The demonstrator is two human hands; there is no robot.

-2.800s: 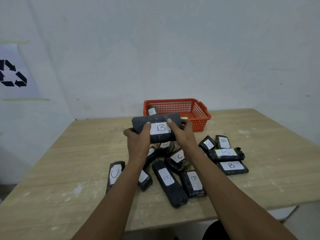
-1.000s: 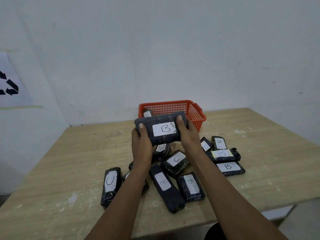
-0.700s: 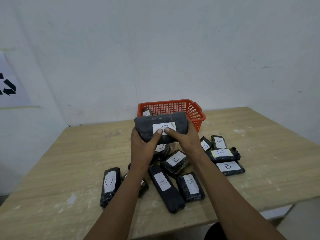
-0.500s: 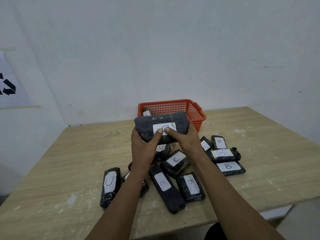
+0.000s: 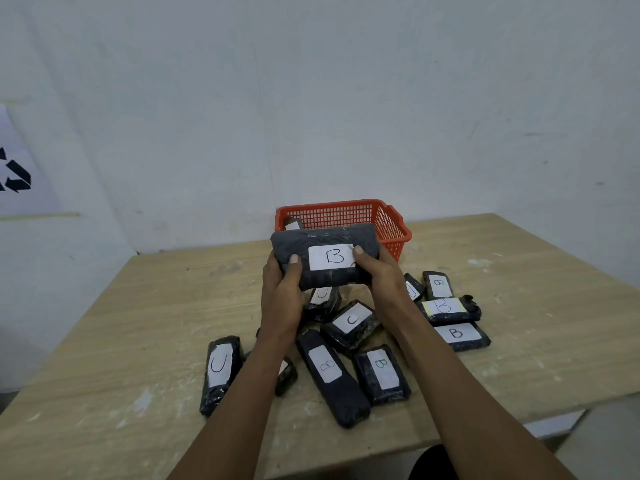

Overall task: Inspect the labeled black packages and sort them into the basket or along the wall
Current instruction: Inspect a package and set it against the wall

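Hands, left [image 5: 282,289] & right [image 5: 384,271], both grip clasped round B package [image 5: 323,259] ends, above pile, basket [image 5: 394,225] just behind.

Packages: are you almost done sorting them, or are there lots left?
Not nearly. One package already sits in the basket. A big B package is held up by the left hand and right hand, label showing. About ten more still lie in the pile on the table, and none are visible along the wall.
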